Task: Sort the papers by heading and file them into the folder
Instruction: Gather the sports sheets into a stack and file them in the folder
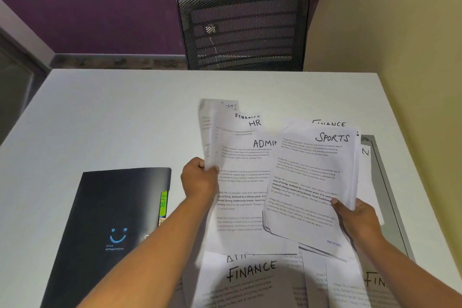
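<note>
Left hand [200, 177] grips a fan of papers [240, 157], right hand [355, 217] pinches the SPORTS sheets [310, 177], beside a closed folder [105, 207] showing a green HR tab [163, 204].

left hand [200, 179] grips fanned papers [225, 132], ADMIN sheet [242, 182] foremost | right hand [357, 217] pinches SPORTS sheet [310, 182] overlapping it | FINANCE sheet [250, 280] lies below on white table [112, 112] | black folder [112, 220] closed at left, green HR tab [163, 204] | mesh chair [243, 25] beyond
</note>
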### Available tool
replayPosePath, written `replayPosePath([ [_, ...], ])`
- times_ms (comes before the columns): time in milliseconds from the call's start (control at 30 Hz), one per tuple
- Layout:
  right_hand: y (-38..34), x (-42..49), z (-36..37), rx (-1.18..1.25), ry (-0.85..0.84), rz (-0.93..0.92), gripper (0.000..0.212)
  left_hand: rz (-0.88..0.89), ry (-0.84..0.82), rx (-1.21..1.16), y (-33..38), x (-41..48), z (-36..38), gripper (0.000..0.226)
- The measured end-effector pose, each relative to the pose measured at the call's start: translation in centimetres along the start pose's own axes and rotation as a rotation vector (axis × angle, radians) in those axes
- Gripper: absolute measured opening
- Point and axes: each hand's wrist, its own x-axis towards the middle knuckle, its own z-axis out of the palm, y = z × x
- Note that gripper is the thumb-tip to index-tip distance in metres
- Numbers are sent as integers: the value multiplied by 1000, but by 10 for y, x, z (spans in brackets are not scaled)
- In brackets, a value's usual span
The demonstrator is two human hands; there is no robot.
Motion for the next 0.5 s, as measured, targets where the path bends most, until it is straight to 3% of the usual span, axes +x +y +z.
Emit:
replayPosePath([
  [67, 0, 1, 1, -5, 0, -5, 19, 0, -3, -2, 2, 0, -1, 35],
  [200, 4, 4, 1, 2, -4, -16, 18, 84, -8, -55, 5, -1, -2, 20],
  [500, 11, 9, 2, -4, 2, -14, 19, 139, 147, -72, 16, -3, -10, 42],
])
